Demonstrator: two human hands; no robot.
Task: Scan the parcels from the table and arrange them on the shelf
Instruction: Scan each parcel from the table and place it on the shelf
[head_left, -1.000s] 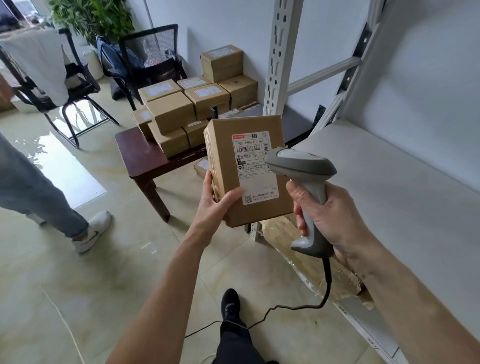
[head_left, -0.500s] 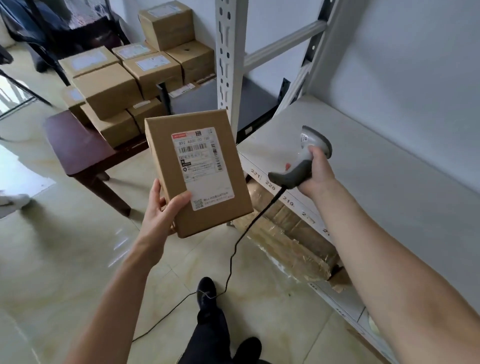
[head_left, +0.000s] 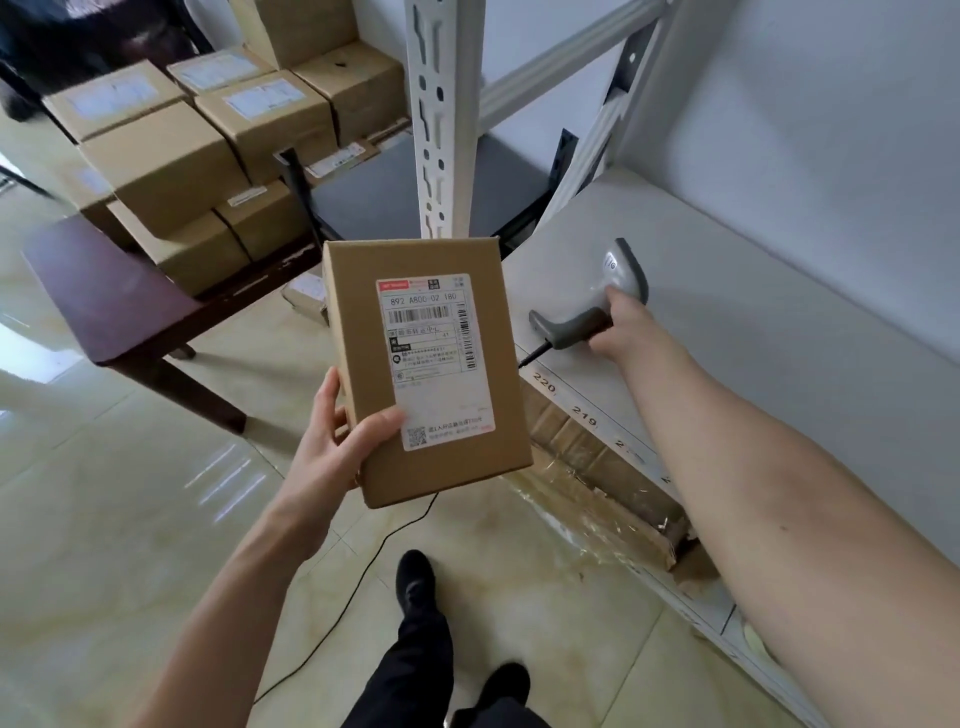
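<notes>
A: Head view first; what does the left hand (head_left: 332, 441) have?

B: It holds a brown parcel (head_left: 423, 364) by its lower left corner, thumb across the front just beside the white label (head_left: 434, 358), fingers behind; the grip is clenched on the box; the parcel is upright, tilted slightly, label toward the camera, in the air above the floor (head_left: 104, 519) and in front of the shelf's near edge.

A: And the right hand (head_left: 615, 327)?

B: It reaches out over the shelf (head_left: 779, 338) and grips the handle of a grey scanner (head_left: 587, 306); the fingers are wrapped round the handle, so that grip is clenched too; the scanner lies low at the shelf surface near the front edge, though I cannot tell whether it rests fully on it; its black cable (head_left: 374, 561) drops from the handle end, passes behind the parcel and trails over the floor.

A: Where are the other parcels?

B: A stack of brown boxes (head_left: 171, 161) sits on the dark wooden desk (head_left: 104, 301) at upper left, well apart from the held parcel; several carry white labels; one small box (head_left: 306, 296) lies under the desk edge.

A: Anything else in this view?

B: A white slotted upright (head_left: 439, 119) of the shelf stands behind the parcel; numbers such as 220 and 219 run along the shelf's front edge; a wrapped cardboard bundle (head_left: 597, 483) lies beneath the shelf; the person's black shoes (head_left: 415, 582) show at the bottom.
</notes>
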